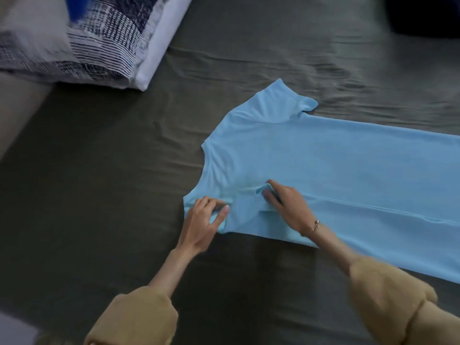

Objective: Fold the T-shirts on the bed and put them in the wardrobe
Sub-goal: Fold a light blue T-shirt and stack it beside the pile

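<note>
A light blue T-shirt (pixel 323 165) lies flat on the dark bed sheet (pixel 99 183), its collar to the left and its body running off the right edge. Its near side is folded over along a long crease. My left hand (pixel 204 220) pinches the cloth at the near shoulder corner. My right hand (pixel 283 202) grips a small bunch of the folded near sleeve, just right of the left hand. The far sleeve (pixel 296 100) lies spread out. No wardrobe is in sight.
A pillow (pixel 87 38) with a dark blue and white pattern lies at the top left of the bed. A dark shape (pixel 428 13) sits at the top right corner. Wrinkled dark sheet surrounds the shirt.
</note>
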A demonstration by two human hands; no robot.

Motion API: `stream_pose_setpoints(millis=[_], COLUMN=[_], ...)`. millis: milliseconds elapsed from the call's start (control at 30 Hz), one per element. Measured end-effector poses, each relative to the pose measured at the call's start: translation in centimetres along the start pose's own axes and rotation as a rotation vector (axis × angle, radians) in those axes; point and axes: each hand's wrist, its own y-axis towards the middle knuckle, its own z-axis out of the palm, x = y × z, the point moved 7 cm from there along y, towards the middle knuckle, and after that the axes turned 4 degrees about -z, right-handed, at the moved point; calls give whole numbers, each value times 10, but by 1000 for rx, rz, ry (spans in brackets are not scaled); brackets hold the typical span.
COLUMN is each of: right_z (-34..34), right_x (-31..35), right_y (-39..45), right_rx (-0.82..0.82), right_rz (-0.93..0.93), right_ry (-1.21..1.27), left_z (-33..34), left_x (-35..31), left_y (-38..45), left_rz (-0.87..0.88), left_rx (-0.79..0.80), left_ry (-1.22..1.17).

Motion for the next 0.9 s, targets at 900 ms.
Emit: stream_pose_setpoints(millis=[900], right_z=[10], right_x=[16], right_y=[103], right_rx=[-16], right_rz=[-248], right_ry=[-288], left_z=[19], left_x=[-35], left_y=[51], left_rz=[419], left_rx=[50], left_ry=[320])
